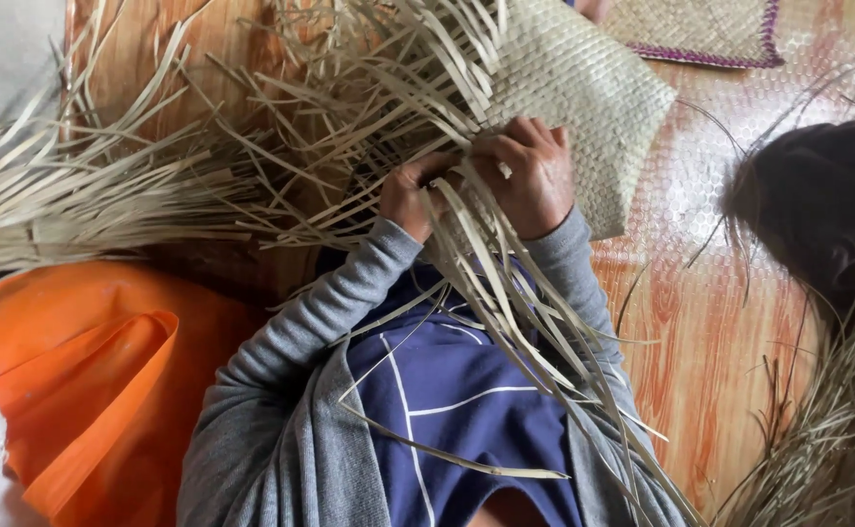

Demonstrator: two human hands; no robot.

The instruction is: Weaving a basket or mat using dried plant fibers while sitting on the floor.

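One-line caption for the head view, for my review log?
Both hands, left hand and right hand, grip loose pale strips at the edge of a half-woven mat over a wood-patterned floor.

A home weaving spot on a wood-patterned floor (pixel 720 322), strewn with dried leaf strips (pixel 76 185), a half-woven mat (pixel 583 88) and a finished mat (pixel 700 29) nearby.

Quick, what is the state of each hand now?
Left hand: closed, gripping the straw strips.
Right hand: closed on the strips at the woven mat edge.
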